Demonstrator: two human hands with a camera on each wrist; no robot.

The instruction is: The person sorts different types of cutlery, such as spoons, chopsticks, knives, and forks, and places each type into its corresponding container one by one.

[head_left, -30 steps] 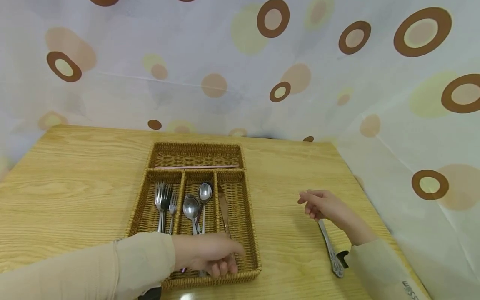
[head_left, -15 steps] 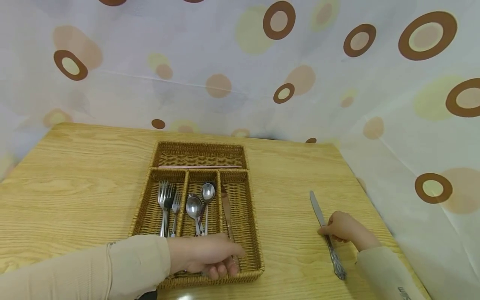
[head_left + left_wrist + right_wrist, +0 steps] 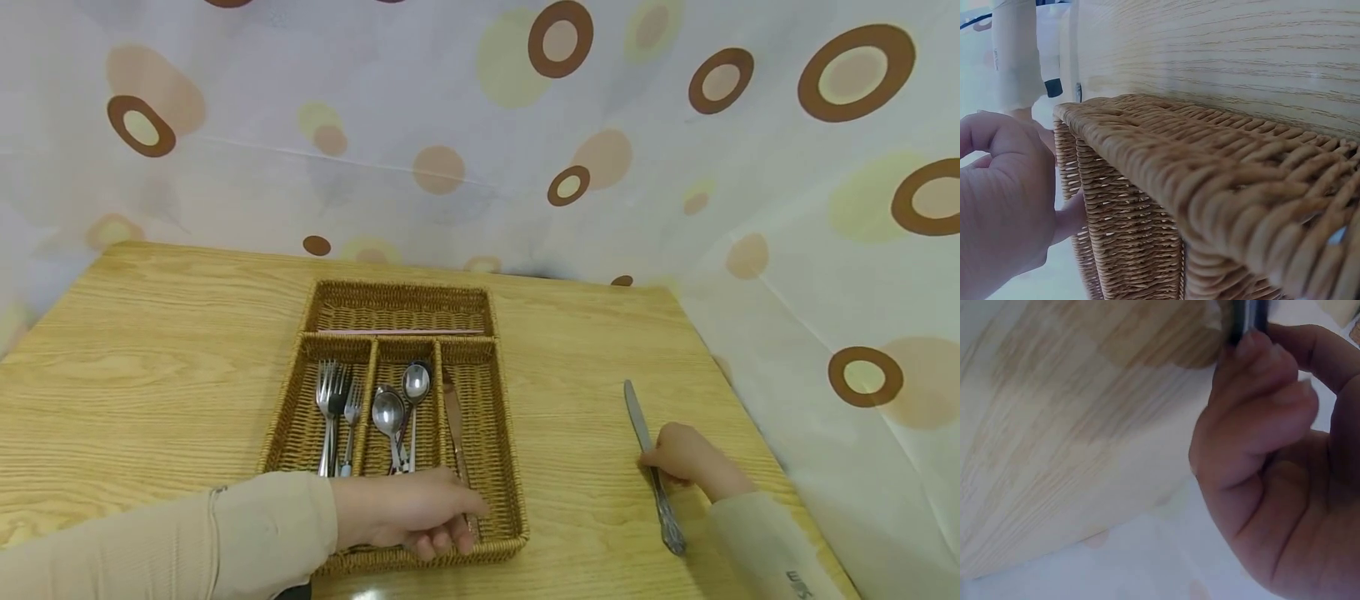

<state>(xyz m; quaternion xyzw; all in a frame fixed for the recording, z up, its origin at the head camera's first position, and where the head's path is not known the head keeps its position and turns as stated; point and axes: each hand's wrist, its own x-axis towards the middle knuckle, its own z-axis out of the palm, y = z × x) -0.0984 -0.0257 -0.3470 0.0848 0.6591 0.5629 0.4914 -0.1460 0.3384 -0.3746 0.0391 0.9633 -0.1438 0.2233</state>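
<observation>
Near the table's right side my right hand (image 3: pixel 681 454) pinches a silver table knife (image 3: pixel 669 521) at its middle, its blade pointing away and its ornate handle toward me. In the right wrist view, the curled fingers (image 3: pixel 1263 403) meet at the knife's dark shiny shaft (image 3: pixel 1250 315). My left hand (image 3: pixel 416 510) lies over the front of a woven cutlery tray (image 3: pixel 517 492), its fingers loosely bent with nothing seen between them. Up close in the left wrist view, one finger (image 3: pixel 1071 219) reaches against the tray's inner weave (image 3: pixel 1129 231).
Forks (image 3: pixel 330 408) fill the tray's left compartment and spoons (image 3: pixel 387 412) the middle one. A copper-coloured knife (image 3: pixel 454 417) lies in the right compartment, and a thin pink stick (image 3: pixel 401 332) in the back one. Patterned cloth (image 3: pixel 450 125) rises behind the wooden table (image 3: pixel 172 358).
My right hand has come down toward me onto the table knife and now pinches it; the knife has since shifted slightly. The left hand has stayed over the tray.
</observation>
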